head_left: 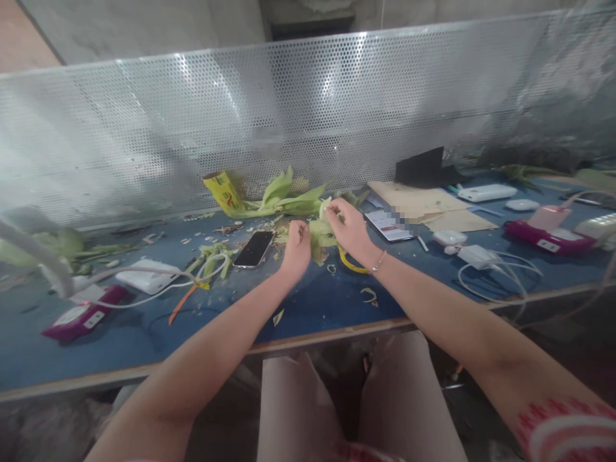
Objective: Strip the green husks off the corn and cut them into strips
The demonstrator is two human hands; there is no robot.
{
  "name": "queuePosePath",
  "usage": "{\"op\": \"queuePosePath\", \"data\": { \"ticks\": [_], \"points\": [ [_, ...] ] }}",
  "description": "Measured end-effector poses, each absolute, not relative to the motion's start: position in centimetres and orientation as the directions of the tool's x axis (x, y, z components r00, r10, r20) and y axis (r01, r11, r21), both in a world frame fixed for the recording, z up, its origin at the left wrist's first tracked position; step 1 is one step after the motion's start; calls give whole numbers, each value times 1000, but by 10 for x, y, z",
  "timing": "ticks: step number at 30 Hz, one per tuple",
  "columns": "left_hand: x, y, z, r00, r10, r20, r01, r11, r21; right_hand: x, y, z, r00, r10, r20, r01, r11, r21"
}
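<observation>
Over the blue table, my left hand [297,244] is closed, its fingers curled at the left side of a pale green, leaf-like piece [320,234]. From the right, my right hand [350,226] pinches the upper part of that piece between thumb and fingers. What kind of plant it is I cannot tell. Just behind my hands lie more broad pale green leaves [279,196], next to a tilted yellow container [225,191]. A black-screened phone [255,249] lies to the left of my left hand. Close to my right wrist is a yellow ring-shaped thing [353,263].
A perforated metal panel [308,102] backs the table [317,314]. Left are a magenta power strip [86,314], a white power bank [147,276] and cables. Right are a lit phone [387,226], brown cardboard [418,199], white chargers [479,256] and another magenta strip [548,239].
</observation>
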State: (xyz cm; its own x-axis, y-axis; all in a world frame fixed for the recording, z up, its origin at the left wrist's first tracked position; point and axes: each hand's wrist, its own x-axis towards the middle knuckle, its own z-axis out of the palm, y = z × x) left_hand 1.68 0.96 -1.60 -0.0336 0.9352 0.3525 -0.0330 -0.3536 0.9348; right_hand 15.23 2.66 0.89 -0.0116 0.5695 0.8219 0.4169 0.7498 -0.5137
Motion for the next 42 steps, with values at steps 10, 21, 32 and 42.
{"op": "queuePosePath", "data": {
  "ticks": [10,21,32,42],
  "points": [
    [11,4,-9,-108,793,600,362,-530,767,147,25,4,-36,611,791,508,693,-512],
    [12,0,-4,21,685,728,502,-638,585,148,24,6,-1,507,862,540,726,-426],
    [13,0,-3,29,744,668,552,-569,609,142,28,-3,1,596,803,469,709,-527],
    [15,2,-5,-155,727,669,360,-589,723,140,29,-4,44,511,858,483,741,-466]
  ]
}}
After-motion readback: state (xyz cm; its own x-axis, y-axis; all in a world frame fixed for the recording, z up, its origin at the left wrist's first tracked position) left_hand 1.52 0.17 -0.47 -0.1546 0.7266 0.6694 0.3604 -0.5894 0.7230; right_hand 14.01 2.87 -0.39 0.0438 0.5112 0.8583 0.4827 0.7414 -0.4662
